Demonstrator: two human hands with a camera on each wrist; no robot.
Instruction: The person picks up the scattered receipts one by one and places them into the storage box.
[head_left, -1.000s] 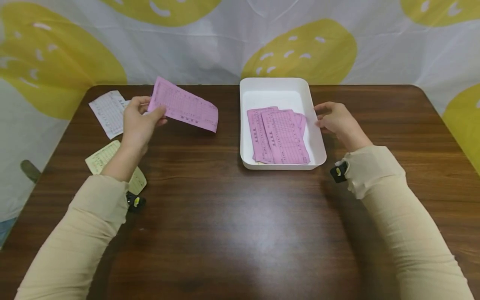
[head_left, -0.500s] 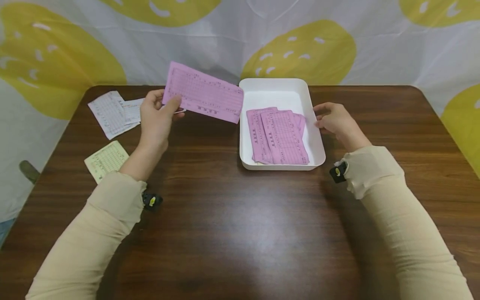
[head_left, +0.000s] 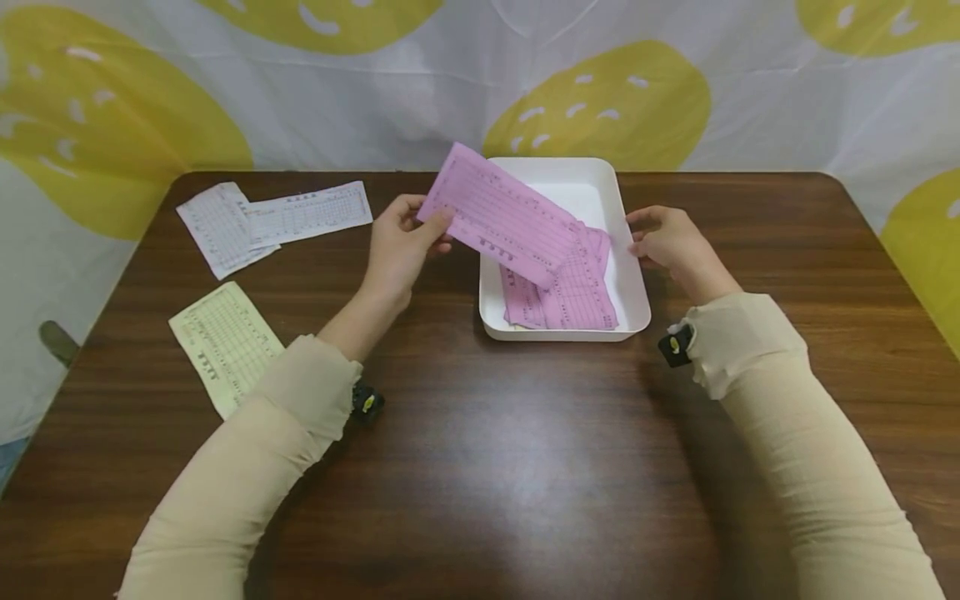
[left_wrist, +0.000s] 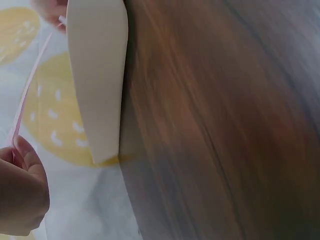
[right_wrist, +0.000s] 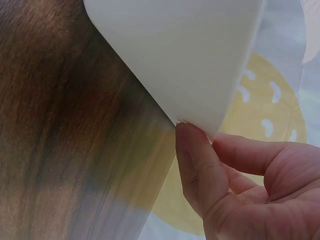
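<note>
My left hand (head_left: 397,250) pinches a pink printed paper slip (head_left: 498,212) by its left end, between thumb and fingers. The slip slants down to the right across the left rim of a white plastic tray (head_left: 553,335). It covers part of several pink slips (head_left: 583,292) lying overlapped inside. Edge-on, the held slip (left_wrist: 24,105) is a thin pink line in the left wrist view. At the tray's right side my right hand (head_left: 671,242) holds the wall with thumb and fingertips. The right wrist view has those fingers (right_wrist: 192,150) at the tray wall's edge.
Two white printed slips (head_left: 307,212) overlap at the back left of the brown wooden table (head_left: 525,467). Nearer lies a yellow slip (head_left: 225,342), partly under my left sleeve (head_left: 247,475). A lemon-patterned curtain (head_left: 420,100) hangs behind the table.
My left hand has carried the pink slip rightward from beside the white slips to over the tray. The white and yellow slips show more fully. The right hand stays at the tray.
</note>
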